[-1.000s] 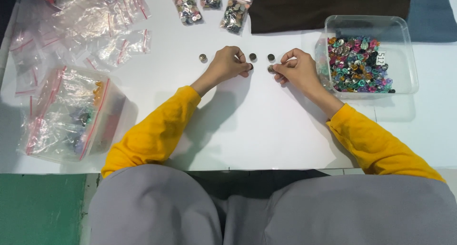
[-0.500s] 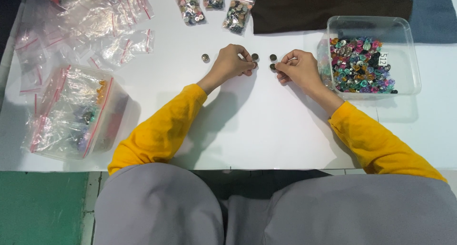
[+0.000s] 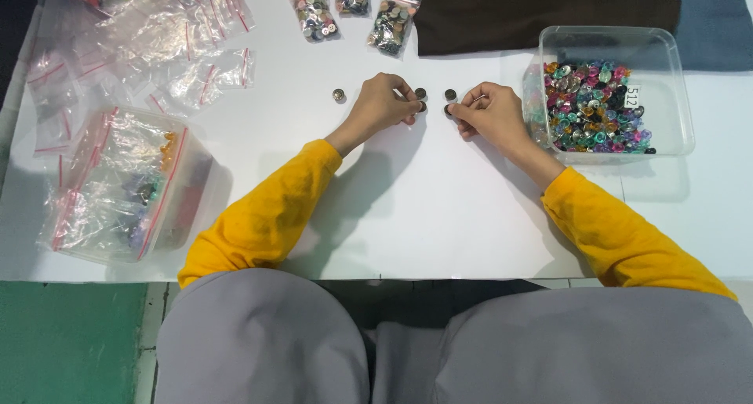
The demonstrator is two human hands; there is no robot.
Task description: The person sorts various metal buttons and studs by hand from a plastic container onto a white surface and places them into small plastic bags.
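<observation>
Left hand (image 3: 384, 102) and right hand (image 3: 490, 112) each pinch a small button (image 3: 449, 95) on the table (image 3: 408, 216), beside a bead tub (image 3: 612, 90), sorting.

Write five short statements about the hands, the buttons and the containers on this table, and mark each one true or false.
1. Both hands rest on the white table among small round dark buttons. True: the left hand and the right hand have their fingertips at the buttons.
2. The clear tub by the right hand is empty. False: it holds many colourful buttons.
3. One button lies apart, beyond the left hand. True.
4. The sleeves are blue. False: they are yellow.
5. Small bags of buttons lie at the far edge of the table. True.
</observation>
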